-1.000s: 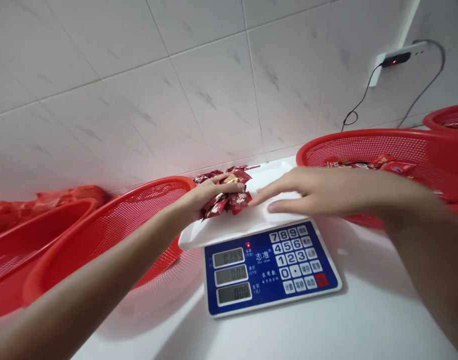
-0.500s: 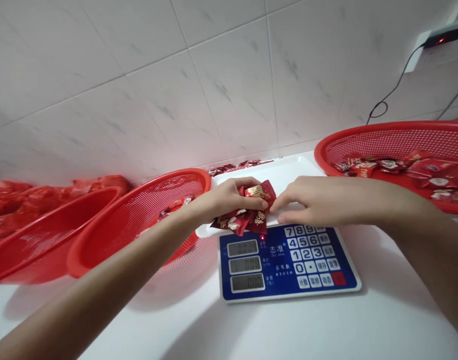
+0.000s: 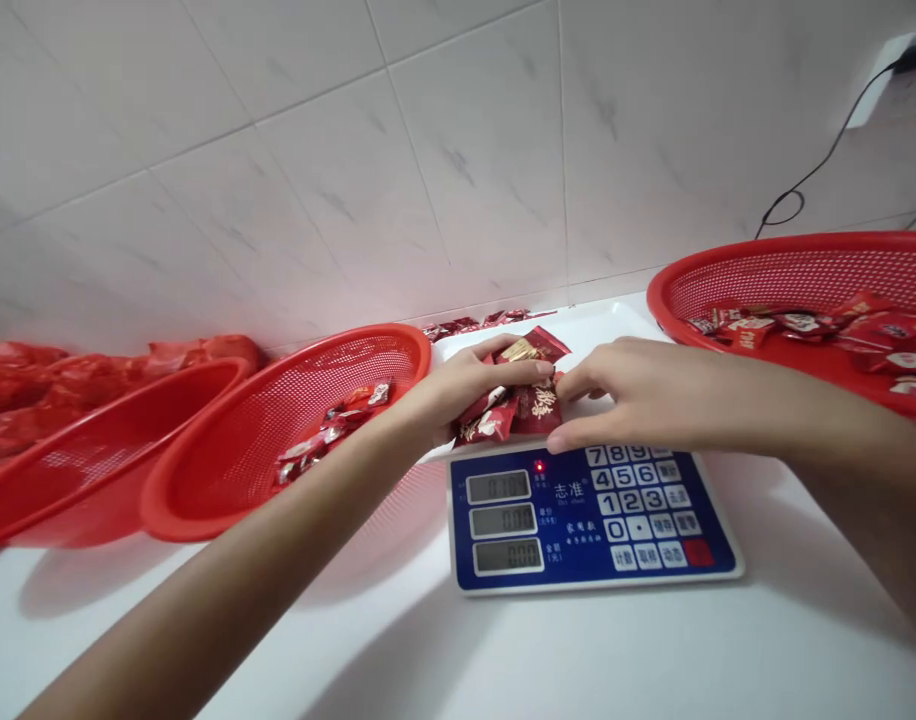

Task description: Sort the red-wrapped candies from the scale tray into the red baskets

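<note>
My left hand is closed round a bunch of red candy packets, held just above the front edge of the white pan of a blue-faced electronic scale. My right hand comes in from the right, fingers curled, with its fingertips touching the same packets. A few more red packets lie at the back of the pan by the wall.
A red mesh basket with some packets stands left of the scale, another red basket beyond it, red bags behind. A third red basket with packets sits at the right. A black cable runs down the tiled wall.
My left hand gathered the packets from the back of the pan and drew them to its front edge. My right hand closed in against them. The view shifted left.
</note>
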A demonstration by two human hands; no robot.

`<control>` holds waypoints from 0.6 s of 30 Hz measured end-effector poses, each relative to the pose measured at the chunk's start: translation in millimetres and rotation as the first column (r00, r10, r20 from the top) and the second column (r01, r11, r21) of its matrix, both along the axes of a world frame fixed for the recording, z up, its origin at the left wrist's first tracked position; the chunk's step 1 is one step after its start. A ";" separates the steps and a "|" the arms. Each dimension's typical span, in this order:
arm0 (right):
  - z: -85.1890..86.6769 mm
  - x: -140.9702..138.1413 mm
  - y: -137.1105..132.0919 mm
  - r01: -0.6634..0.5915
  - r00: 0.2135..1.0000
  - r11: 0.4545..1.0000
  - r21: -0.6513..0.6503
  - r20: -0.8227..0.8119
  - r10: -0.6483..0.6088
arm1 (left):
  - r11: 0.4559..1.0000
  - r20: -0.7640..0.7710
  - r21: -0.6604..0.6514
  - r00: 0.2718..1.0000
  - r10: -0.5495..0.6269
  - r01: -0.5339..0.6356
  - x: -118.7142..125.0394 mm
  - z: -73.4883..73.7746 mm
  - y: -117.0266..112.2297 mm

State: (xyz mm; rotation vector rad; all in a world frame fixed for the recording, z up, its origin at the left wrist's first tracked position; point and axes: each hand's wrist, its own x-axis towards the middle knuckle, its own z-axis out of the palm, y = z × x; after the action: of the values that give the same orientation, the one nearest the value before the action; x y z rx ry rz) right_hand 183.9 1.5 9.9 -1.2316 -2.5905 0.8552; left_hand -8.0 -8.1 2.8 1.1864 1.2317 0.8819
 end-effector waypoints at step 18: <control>3.8 8.4 7.1 -0.068 0.997 0.998 -0.010 -0.037 0.068 | 0.996 -0.133 0.084 0.991 0.023 -0.012 -4.2 -5.5 12.2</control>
State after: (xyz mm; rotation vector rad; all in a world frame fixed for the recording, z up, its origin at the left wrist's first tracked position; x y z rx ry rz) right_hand 192.3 8.6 13.7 -1.1260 -2.6159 0.8977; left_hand -12.2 4.1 -2.6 1.3207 1.3259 0.8858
